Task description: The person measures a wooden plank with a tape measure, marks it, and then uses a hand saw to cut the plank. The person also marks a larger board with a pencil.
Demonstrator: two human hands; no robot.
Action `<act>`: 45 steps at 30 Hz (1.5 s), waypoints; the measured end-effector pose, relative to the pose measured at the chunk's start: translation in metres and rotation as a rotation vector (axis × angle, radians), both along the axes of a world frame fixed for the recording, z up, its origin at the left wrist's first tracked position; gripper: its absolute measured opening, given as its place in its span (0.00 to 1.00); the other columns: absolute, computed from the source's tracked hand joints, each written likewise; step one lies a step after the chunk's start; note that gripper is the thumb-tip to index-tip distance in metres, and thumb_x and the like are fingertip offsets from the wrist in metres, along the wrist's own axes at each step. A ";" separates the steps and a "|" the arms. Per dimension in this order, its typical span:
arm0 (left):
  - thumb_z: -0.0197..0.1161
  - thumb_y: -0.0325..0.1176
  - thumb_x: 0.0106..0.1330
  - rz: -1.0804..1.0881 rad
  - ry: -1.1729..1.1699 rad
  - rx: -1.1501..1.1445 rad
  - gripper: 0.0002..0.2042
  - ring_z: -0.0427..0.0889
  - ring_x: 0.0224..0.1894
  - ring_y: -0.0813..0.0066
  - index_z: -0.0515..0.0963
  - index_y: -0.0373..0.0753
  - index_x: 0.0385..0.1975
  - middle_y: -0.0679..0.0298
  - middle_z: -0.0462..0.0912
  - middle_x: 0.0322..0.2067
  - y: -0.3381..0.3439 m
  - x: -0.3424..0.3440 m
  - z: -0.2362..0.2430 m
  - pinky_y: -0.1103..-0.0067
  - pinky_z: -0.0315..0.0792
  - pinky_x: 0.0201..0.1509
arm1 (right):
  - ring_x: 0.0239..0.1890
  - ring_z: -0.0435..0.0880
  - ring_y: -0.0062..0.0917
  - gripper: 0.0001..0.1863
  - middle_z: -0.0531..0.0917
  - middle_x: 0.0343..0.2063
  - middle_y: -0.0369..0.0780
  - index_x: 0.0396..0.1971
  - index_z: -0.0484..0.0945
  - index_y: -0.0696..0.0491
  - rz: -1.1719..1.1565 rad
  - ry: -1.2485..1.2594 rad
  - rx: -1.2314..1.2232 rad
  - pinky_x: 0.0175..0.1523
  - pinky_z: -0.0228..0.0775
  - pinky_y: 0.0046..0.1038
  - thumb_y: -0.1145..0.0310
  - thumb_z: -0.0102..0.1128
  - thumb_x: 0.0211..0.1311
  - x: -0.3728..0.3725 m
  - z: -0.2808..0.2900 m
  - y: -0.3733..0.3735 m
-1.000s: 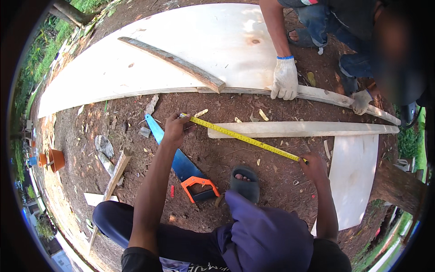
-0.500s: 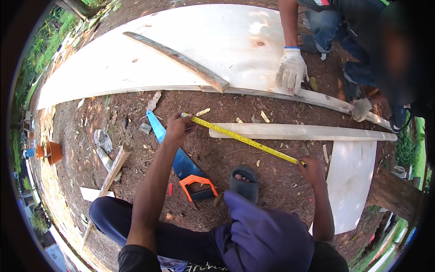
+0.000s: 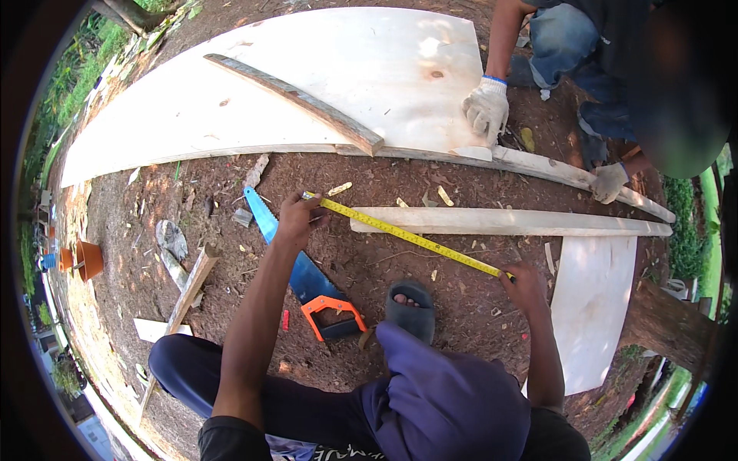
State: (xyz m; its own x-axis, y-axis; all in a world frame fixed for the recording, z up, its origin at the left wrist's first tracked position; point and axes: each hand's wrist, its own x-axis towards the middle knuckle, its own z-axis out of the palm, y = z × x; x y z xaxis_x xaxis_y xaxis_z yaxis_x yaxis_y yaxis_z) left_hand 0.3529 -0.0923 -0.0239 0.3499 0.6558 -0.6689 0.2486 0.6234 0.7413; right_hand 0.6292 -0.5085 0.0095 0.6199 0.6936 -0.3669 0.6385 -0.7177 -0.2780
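Note:
A yellow measuring tape (image 3: 415,239) is drawn taut between my two hands, slanting down to the right above the soil. My left hand (image 3: 295,218) is closed on its far left end, fingers pinched at the tip. Lower right, my right hand (image 3: 527,287) grips the other end; whatever sits inside that fist is hidden. Under my left forearm lies a hand saw (image 3: 311,280) with a blue blade and an orange and black handle. Just beyond the tape, a long pale wooden beam (image 3: 507,222) rests, its left end passing behind the tape.
A large pale plywood sheet (image 3: 307,84) spans the far side, with a rough wooden batten (image 3: 300,104) on it. A co-worker's gloved hand (image 3: 486,109) touches its right corner. A smaller board (image 3: 592,307) lies right; crossed sticks (image 3: 188,288) and clay pots (image 3: 88,260) are left.
The view has shifted slightly. The co-worker's gloved hand at the sheet's corner has curled and moved a little, and the co-worker leans differently. My hands keep the tape stretched.

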 end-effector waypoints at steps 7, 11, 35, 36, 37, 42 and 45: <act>0.62 0.29 0.71 0.069 -0.058 -0.019 0.09 0.83 0.33 0.71 0.73 0.37 0.47 0.62 0.80 0.36 -0.005 0.005 0.002 0.74 0.81 0.34 | 0.43 0.84 0.45 0.12 0.85 0.38 0.46 0.38 0.88 0.50 0.008 0.002 0.057 0.48 0.75 0.43 0.60 0.66 0.61 0.008 -0.003 -0.004; 0.61 0.29 0.71 0.141 -0.088 -0.014 0.10 0.84 0.32 0.72 0.74 0.36 0.50 0.62 0.82 0.36 0.001 0.002 -0.007 0.74 0.82 0.36 | 0.46 0.83 0.45 0.12 0.84 0.41 0.47 0.41 0.86 0.51 0.011 0.039 0.038 0.51 0.74 0.42 0.60 0.64 0.63 0.010 -0.005 0.003; 0.60 0.41 0.72 0.427 -0.073 0.091 0.24 0.82 0.41 0.72 0.70 0.33 0.61 0.58 0.82 0.44 -0.005 -0.068 0.017 0.74 0.76 0.43 | 0.43 0.83 0.46 0.12 0.84 0.37 0.50 0.43 0.84 0.53 0.196 0.043 0.083 0.49 0.72 0.43 0.63 0.60 0.67 -0.006 0.024 0.128; 0.60 0.40 0.72 0.386 -0.080 0.092 0.23 0.82 0.41 0.73 0.70 0.33 0.61 0.58 0.82 0.44 -0.004 -0.060 0.015 0.74 0.76 0.43 | 0.43 0.83 0.46 0.12 0.84 0.37 0.50 0.42 0.84 0.53 0.188 0.017 0.084 0.49 0.72 0.43 0.63 0.60 0.67 0.000 0.026 0.130; 0.61 0.40 0.72 0.353 -0.075 0.089 0.23 0.82 0.41 0.73 0.69 0.33 0.61 0.59 0.82 0.44 -0.007 -0.051 0.013 0.74 0.76 0.43 | 0.43 0.83 0.46 0.12 0.84 0.37 0.50 0.42 0.85 0.53 0.151 0.030 0.029 0.50 0.72 0.43 0.63 0.60 0.66 -0.001 0.038 0.139; 0.61 0.38 0.72 0.098 -0.141 0.033 0.21 0.83 0.42 0.70 0.72 0.31 0.58 0.56 0.82 0.45 -0.021 0.015 0.003 0.74 0.78 0.45 | 0.44 0.82 0.46 0.12 0.84 0.40 0.49 0.41 0.85 0.53 0.230 -0.102 0.179 0.52 0.72 0.43 0.62 0.60 0.65 0.044 0.030 0.123; 0.62 0.36 0.72 0.074 -0.266 -0.075 0.18 0.84 0.41 0.69 0.73 0.31 0.55 0.56 0.82 0.42 -0.037 0.058 -0.007 0.74 0.79 0.44 | 0.44 0.82 0.46 0.12 0.83 0.39 0.49 0.42 0.84 0.53 0.233 -0.156 0.130 0.51 0.72 0.44 0.62 0.60 0.66 0.049 0.027 0.119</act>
